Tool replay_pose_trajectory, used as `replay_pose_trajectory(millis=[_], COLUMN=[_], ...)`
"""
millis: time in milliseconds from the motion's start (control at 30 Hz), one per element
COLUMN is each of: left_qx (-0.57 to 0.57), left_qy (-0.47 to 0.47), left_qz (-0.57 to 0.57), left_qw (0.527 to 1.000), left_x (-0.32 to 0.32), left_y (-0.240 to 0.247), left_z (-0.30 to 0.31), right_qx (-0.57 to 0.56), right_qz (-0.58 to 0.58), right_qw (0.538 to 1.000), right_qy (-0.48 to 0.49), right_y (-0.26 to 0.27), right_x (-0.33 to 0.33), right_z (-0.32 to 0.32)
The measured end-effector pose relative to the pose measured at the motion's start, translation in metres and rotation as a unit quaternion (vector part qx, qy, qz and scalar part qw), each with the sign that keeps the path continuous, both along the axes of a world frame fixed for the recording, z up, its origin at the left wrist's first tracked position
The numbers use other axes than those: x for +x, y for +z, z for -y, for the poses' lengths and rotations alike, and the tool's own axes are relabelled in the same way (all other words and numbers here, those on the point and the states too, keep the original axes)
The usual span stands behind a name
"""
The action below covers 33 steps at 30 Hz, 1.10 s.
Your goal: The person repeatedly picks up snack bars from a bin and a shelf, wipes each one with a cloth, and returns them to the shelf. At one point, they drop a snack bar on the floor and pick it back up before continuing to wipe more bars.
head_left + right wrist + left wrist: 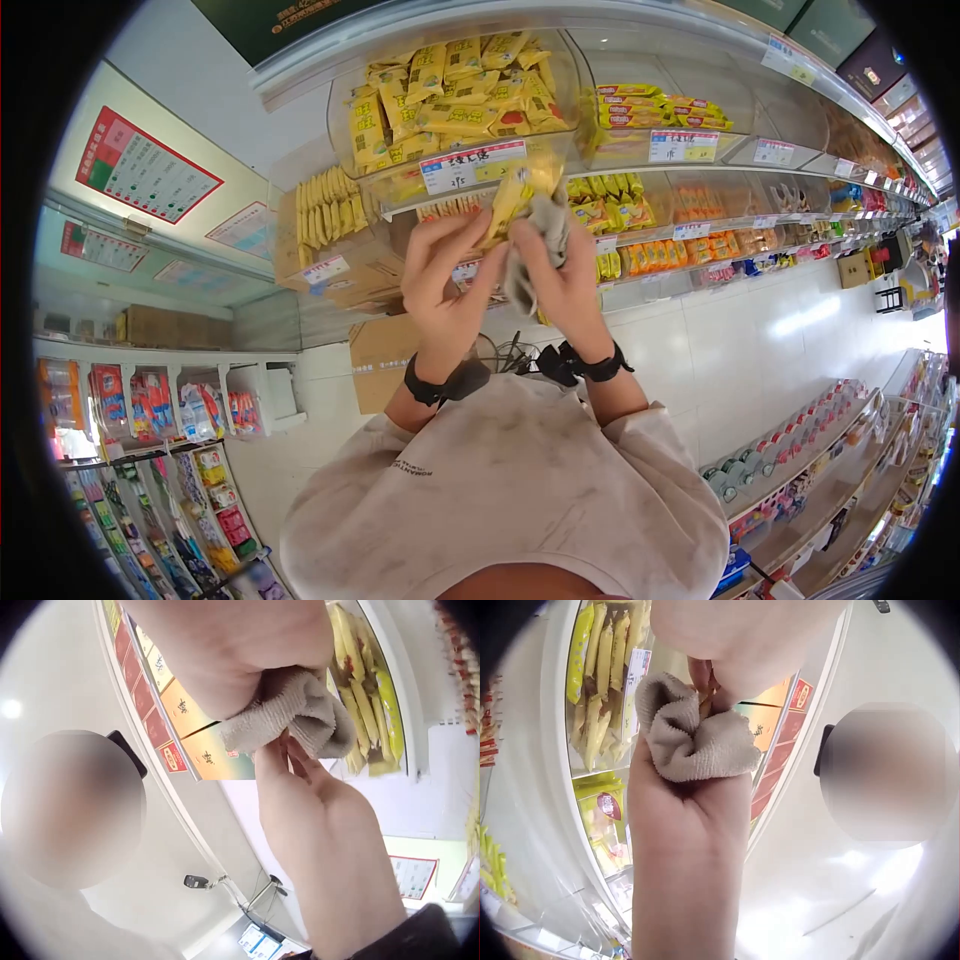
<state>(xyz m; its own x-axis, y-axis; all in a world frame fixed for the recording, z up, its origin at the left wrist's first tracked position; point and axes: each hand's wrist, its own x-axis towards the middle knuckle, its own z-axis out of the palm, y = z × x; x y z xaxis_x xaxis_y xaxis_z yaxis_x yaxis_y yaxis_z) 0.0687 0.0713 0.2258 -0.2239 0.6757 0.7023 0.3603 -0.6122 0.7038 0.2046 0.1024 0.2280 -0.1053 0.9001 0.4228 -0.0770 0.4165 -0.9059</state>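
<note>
Both hands are raised close together in front of the snack shelves. My left hand (445,280) pinches the near end of a yellow snack packet (508,205) between thumb and fingers. A crumpled grey cloth (520,280) is gripped in my right hand (568,285), with the packet right up against it. The left wrist view shows the cloth (697,742) bunched over the right palm. In the right wrist view my left fingertips (289,754) meet the cloth's lower edge, and the packet is mostly hidden. Just beyond the hands stands a clear bin (345,120) heaped with similar yellow packets (465,90).
Price tags (472,165) line the shelf fronts. Rows of orange packets (660,255) fill a lower shelf to the right. A cardboard box (375,375) stands on the floor below. Shelves of goods (160,500) are behind at left, and more shelving (800,480) at right.
</note>
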Motion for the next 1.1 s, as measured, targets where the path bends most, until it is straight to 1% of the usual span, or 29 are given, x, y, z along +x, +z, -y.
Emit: replay_pose_trajectory(millis=[100, 133, 200, 233, 333, 367, 467, 500, 533, 600, 633, 733, 767, 867, 900, 967, 1000, 1033, 1100], left_qx=[0.023, 0.042, 0.082, 0.072, 0.077, 0.093, 0.114, 0.1, 0.083, 0.045, 0.038, 0.065, 0.043, 0.114, 0.098, 0.05, 0.024, 0.036, -0.055], left_qy=[-0.02, 0.003, 0.048, 0.011, 0.079, 0.085, 0.13, 0.122, 0.131, 0.146, 0.124, 0.133, 0.12, 0.123, 0.1, 0.046, 0.025, 0.009, 0.013], left_qz=[0.016, -0.013, -0.073, 0.025, -0.069, -0.058, -0.129, -0.127, -0.191, -0.316, -0.318, -0.341, -0.337, -0.261, -0.208, -0.155, -0.128, -0.046, 0.065], left_qw=[0.999, 0.999, 0.993, 0.997, 0.992, 0.99, 0.976, 0.979, 0.969, 0.936, 0.939, 0.928, 0.933, 0.951, 0.968, 0.986, 0.991, 0.998, 0.996], left_x=[0.009, 0.006, -0.001, 0.003, -0.008, -0.007, -0.015, -0.013, -0.015, -0.018, -0.018, -0.02, -0.021, -0.026, -0.031, -0.051, -0.064, -0.075, -0.109], left_y=[0.009, 0.01, 0.012, 0.017, 0.028, 0.034, 0.041, 0.044, 0.046, 0.048, 0.051, 0.047, 0.047, 0.047, 0.047, 0.057, 0.059, 0.048, 0.037], left_z=[-0.011, -0.02, -0.042, -0.051, -0.076, -0.082, -0.112, -0.118, -0.122, -0.129, -0.131, -0.134, -0.133, -0.116, -0.103, -0.059, -0.04, -0.031, -0.007], right_qx=[0.006, 0.012, 0.073, 0.103, 0.222, 0.244, 0.31, 0.333, 0.357, 0.321, 0.301, 0.247, 0.231, 0.275, 0.305, 0.361, 0.356, 0.351, 0.323], right_qz=[0.072, 0.09, 0.084, 0.081, 0.102, 0.105, 0.123, 0.135, 0.146, 0.216, 0.251, 0.307, 0.317, 0.301, 0.301, 0.297, 0.27, 0.245, 0.159], right_qw=[0.997, 0.995, 0.991, 0.986, 0.95, 0.943, 0.918, 0.907, 0.895, 0.896, 0.894, 0.894, 0.896, 0.892, 0.881, 0.859, 0.869, 0.878, 0.919], right_qy=[-0.029, -0.041, -0.08, -0.1, -0.195, -0.199, -0.214, -0.219, -0.224, -0.219, -0.217, -0.212, -0.21, -0.193, -0.202, -0.209, -0.212, -0.214, -0.16], right_y=[0.017, 0.024, 0.034, 0.038, 0.04, 0.043, 0.049, 0.049, 0.049, 0.049, 0.048, 0.055, 0.056, 0.049, 0.049, 0.048, 0.055, 0.06, 0.047], right_x=[0.006, 0.005, -0.002, -0.007, -0.02, -0.023, -0.03, -0.031, -0.033, -0.035, -0.034, -0.024, -0.025, -0.029, -0.025, -0.017, -0.014, -0.012, -0.016], right_z=[-0.018, -0.025, -0.039, -0.046, -0.068, -0.074, -0.094, -0.102, -0.109, -0.119, -0.121, -0.123, -0.122, -0.129, -0.13, -0.13, -0.114, -0.092, -0.061])
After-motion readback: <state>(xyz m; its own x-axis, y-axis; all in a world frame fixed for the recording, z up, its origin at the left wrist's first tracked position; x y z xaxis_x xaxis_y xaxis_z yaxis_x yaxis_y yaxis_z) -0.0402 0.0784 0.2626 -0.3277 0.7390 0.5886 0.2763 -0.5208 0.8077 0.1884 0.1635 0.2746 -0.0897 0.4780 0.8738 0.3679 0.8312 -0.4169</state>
